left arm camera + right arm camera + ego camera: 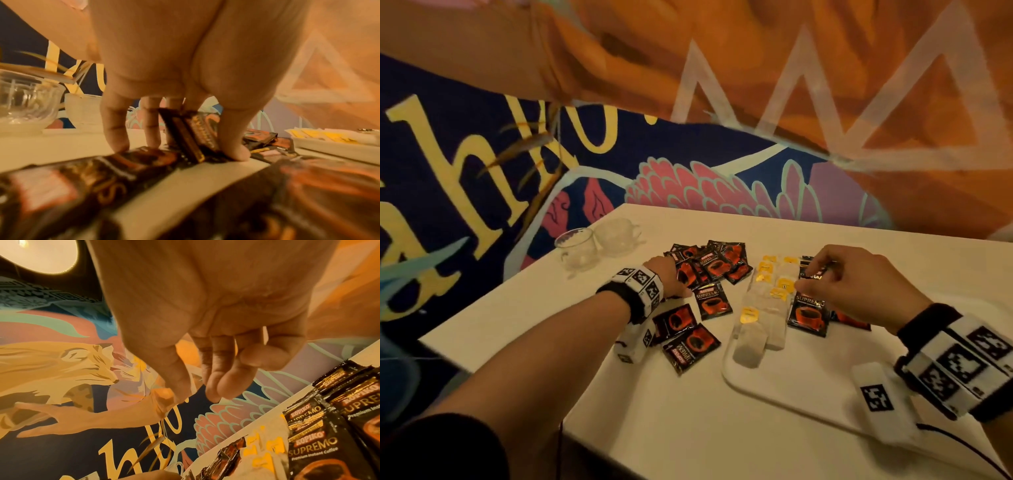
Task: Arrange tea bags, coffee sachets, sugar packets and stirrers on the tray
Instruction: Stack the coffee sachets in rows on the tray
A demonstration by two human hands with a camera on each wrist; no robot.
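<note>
A white tray (pixel 791 387) lies on the right of the table and holds a row of tea bags (pixel 763 308) with yellow tags. Beside them on the tray are black and red coffee sachets (pixel 808 315). More coffee sachets (pixel 715 263) lie in a loose pile on the table left of the tray. My left hand (pixel 678 274) is down in that pile. In the left wrist view this hand (pixel 185 146) pinches one sachet (pixel 185 129) upright between thumb and fingers. My right hand (pixel 811 274) hovers over the tray's sachets, fingers loosely curled and holding nothing (pixel 197 394).
Two clear glass cups (pixel 578 246) (pixel 618 234) stand at the table's far left corner. Three sachets (pixel 691 346) lie apart near my left wrist. The table's left edge runs close to my left forearm. A painted wall rises behind the table.
</note>
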